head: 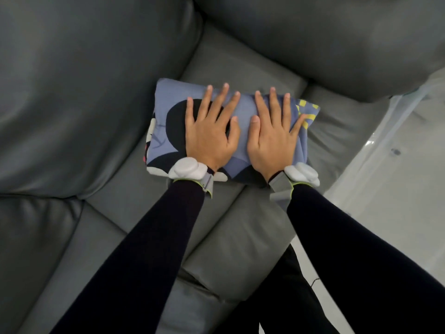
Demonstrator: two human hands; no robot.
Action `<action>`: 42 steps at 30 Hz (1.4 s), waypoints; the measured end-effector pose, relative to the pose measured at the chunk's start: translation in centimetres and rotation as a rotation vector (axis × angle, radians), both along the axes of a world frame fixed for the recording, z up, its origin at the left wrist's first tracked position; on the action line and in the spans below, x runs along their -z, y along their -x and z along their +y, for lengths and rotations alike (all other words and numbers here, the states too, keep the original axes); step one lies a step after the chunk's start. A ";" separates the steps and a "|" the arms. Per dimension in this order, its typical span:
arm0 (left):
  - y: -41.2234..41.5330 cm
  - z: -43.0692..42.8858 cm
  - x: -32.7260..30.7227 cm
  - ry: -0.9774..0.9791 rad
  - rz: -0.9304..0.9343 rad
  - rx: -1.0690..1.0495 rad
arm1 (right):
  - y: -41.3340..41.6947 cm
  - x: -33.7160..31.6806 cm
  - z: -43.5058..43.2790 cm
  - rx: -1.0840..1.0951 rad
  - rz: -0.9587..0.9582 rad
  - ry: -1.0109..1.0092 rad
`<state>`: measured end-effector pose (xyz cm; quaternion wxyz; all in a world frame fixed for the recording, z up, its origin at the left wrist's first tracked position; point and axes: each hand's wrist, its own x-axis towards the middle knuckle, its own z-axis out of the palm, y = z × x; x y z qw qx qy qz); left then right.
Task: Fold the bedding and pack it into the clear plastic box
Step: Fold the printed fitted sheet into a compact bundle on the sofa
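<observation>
On the sofa (pixel 96 92) seat, the bedding (pixel 168 100) lay folded into a thick blue-grey pad with black print and a yellow patch at its right end. It sat near the back cushions, not in any container.

I saw the left hand (pixel 209 138) flat on the pad's middle-left, over the black print. Its fingers were straight and spread, palm down, pressing and gripping nothing. The right hand (pixel 272 143) lay just beside it on the right half, thumbs near each other but apart. Its fingers were also straight and spread, the little finger reaching the yellow patch, with nothing held.

Both wrists wore grey bands with white pods, left band (pixel 186 168) and right band (pixel 304 174), over black sleeves (pixel 144 249).

A clear box (pixel 397 131) showed at the right edge, beside the sofa arm, on a pale floor (pixel 397 213). Only part of it was in view and hazy; I could not tell what it held.
</observation>
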<state>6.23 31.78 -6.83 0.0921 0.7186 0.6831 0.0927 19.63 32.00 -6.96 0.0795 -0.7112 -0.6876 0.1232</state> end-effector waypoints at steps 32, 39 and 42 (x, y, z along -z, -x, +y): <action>-3.2 -0.4 -0.8 -0.002 0.019 -0.005 | -8.1 -3.0 4.7 0.533 0.451 0.214; -3.4 0.2 -0.8 0.038 -0.014 -0.044 | -6.2 -5.6 -1.6 0.842 0.666 0.293; -3.6 0.0 -0.6 0.045 -0.006 -0.041 | -5.2 -6.3 -6.2 0.773 0.677 0.344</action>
